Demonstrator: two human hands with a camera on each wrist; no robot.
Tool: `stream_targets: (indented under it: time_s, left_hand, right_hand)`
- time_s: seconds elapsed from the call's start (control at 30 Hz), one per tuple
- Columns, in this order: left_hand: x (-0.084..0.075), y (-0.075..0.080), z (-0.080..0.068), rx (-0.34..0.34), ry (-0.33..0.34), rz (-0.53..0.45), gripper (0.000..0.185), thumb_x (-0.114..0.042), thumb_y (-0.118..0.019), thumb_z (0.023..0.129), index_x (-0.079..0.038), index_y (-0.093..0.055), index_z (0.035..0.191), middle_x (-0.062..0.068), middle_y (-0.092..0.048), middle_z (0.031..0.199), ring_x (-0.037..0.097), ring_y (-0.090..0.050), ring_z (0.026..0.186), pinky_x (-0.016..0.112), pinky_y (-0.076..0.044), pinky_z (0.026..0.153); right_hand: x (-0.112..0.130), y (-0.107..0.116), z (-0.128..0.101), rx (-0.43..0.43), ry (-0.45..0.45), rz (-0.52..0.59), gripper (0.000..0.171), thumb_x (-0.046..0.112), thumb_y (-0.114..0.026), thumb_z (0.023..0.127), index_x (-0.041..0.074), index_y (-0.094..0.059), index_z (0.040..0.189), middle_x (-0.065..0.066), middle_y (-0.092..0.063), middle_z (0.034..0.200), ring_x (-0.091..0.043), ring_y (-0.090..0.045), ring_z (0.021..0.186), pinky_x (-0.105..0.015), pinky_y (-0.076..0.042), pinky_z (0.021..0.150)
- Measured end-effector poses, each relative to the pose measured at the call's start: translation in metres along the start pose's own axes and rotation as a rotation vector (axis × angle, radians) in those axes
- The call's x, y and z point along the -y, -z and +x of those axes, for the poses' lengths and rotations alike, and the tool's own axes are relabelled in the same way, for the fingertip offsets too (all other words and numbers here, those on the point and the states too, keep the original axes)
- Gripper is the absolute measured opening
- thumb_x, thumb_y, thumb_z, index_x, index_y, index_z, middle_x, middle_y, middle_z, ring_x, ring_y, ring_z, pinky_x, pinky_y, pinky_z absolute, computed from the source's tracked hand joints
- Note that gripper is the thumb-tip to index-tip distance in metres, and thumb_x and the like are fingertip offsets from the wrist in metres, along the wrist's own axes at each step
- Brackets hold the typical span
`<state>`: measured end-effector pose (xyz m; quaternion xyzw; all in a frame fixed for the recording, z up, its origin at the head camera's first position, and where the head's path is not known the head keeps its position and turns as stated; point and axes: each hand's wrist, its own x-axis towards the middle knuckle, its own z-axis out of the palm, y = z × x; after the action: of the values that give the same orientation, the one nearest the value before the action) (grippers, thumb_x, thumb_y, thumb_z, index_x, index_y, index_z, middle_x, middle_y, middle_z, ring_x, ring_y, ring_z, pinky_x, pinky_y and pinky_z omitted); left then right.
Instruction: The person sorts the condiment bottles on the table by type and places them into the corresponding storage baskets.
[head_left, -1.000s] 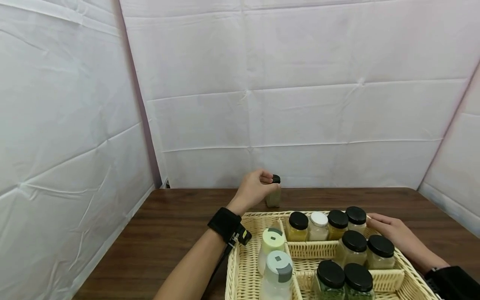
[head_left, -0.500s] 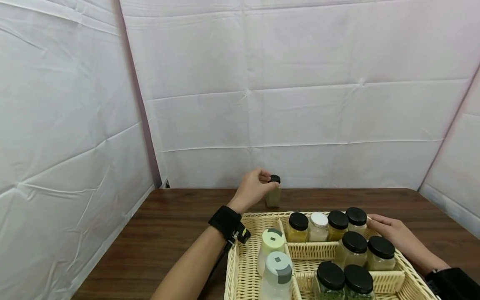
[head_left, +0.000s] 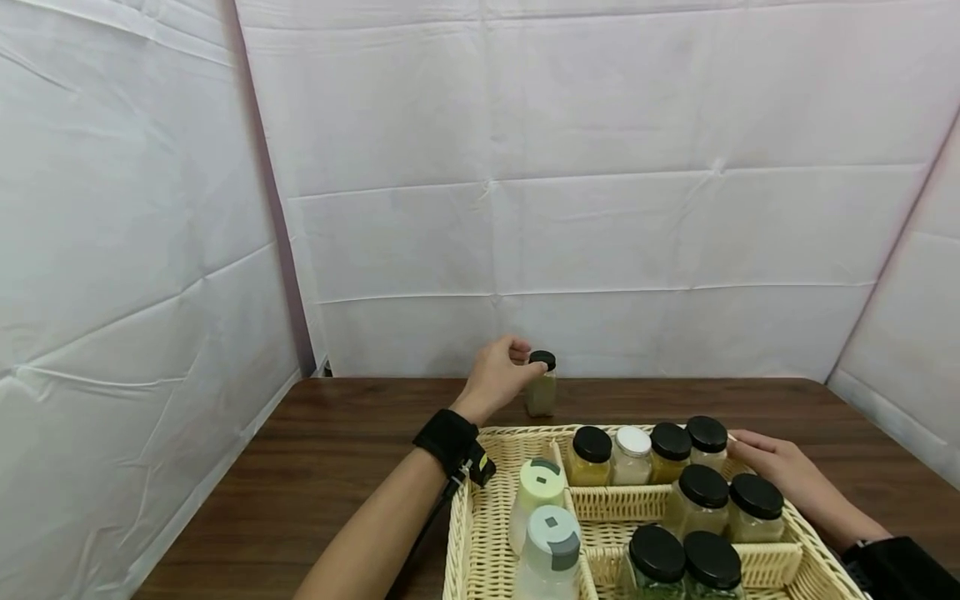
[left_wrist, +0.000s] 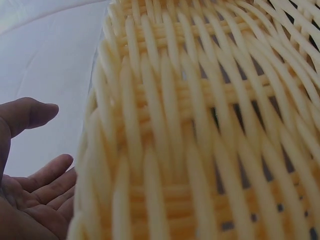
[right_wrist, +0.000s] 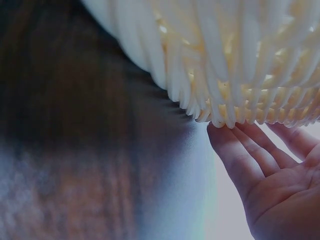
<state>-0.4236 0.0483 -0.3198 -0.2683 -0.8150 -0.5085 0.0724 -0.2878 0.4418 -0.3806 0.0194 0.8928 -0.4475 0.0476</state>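
Behind the basket's far rim, a small black-lidded jar (head_left: 542,398) stands upright on the table. My left hand (head_left: 495,375) is just left of it, fingers loosely bent and thumb tip overlapping the lid's edge. In the left wrist view, the thumb and fingers (left_wrist: 47,182) are apart with no jar visible between them; the basket wall fills most of that view. My right hand (head_left: 783,471) rests at the far right corner of the wicker basket (head_left: 459,542). In the right wrist view, its extended fingers (right_wrist: 240,155) touch the basket's woven wall.
The divided basket holds several black-lidded jars (head_left: 658,554), a white-lidded jar (head_left: 632,454) and two pale-capped bottles (head_left: 551,550) in the left compartment. It stands on a dark wood table (head_left: 300,492), with white sheets (head_left: 600,208) hanging behind and at the sides.
My left fingers have drawn back slightly leftward from the jar's lid, and more of the lid shows. The jar remains standing. My right hand stays at the basket. The head view shifts slightly.
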Motion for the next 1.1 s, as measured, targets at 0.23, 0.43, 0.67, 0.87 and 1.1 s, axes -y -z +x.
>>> stream_targets:
  time_s: [0.23, 0.43, 0.67, 0.87, 1.1]
  left_hand:
    - [0.0006, 0.0010, 0.0006, 0.002, 0.009, 0.050, 0.046, -0.026, -0.075, 0.101, -0.001, -0.062, 0.137, 0.022, -0.062, 0.138, 0.034, -0.060, 0.126, 0.048, -0.051, 0.101]
    - [0.0030, -0.0001, 0.0022, 0.067, -0.011, 0.151, 0.059, -0.030, -0.076, 0.101, -0.001, -0.056, 0.148, 0.022, -0.056, 0.150, 0.037, -0.055, 0.135, 0.052, -0.048, 0.105]
    - [0.0047, -0.0025, 0.0046, 0.129, -0.044, 0.232, 0.069, -0.030, -0.076, 0.100, -0.004, -0.048, 0.157, 0.017, -0.051, 0.157, 0.036, -0.045, 0.146, 0.051, -0.041, 0.115]
    - [0.0060, -0.0017, 0.0042, 0.125, -0.048, 0.223, 0.067, -0.027, -0.075, 0.100, -0.003, -0.048, 0.157, 0.018, -0.050, 0.157, 0.037, -0.044, 0.147, 0.052, -0.040, 0.116]
    - [0.0069, -0.0030, 0.0043, 0.132, -0.028, 0.227, 0.068, -0.027, -0.075, 0.100, -0.004, -0.048, 0.157, 0.018, -0.050, 0.157, 0.037, -0.044, 0.147, 0.051, -0.040, 0.116]
  right_hand:
    - [0.0038, 0.0007, -0.0029, 0.002, 0.024, 0.006, 0.085, 0.053, -0.038, 0.115, -0.014, -0.016, 0.162, -0.044, -0.014, 0.163, -0.064, -0.021, 0.147, -0.069, -0.035, 0.112]
    - [0.0053, 0.0001, -0.0046, -0.003, 0.033, 0.004, 0.083, 0.050, -0.038, 0.116, -0.015, -0.016, 0.162, -0.044, -0.014, 0.163, -0.064, -0.021, 0.147, -0.069, -0.034, 0.112]
    - [0.0030, 0.0014, -0.0041, -0.020, 0.047, -0.036, 0.079, 0.049, -0.036, 0.116, -0.015, -0.021, 0.161, -0.044, -0.022, 0.161, -0.065, -0.027, 0.144, -0.068, -0.039, 0.108]
    - [0.0012, 0.0002, 0.0004, -0.019, 0.033, -0.013, 0.080, 0.048, -0.038, 0.116, -0.015, -0.022, 0.161, -0.044, -0.024, 0.161, -0.064, -0.028, 0.145, -0.068, -0.040, 0.108]
    - [0.0032, -0.0016, -0.0024, -0.009, 0.031, -0.005, 0.080, 0.047, -0.037, 0.116, -0.017, -0.019, 0.160, -0.045, -0.021, 0.161, -0.065, -0.027, 0.145, -0.067, -0.039, 0.110]
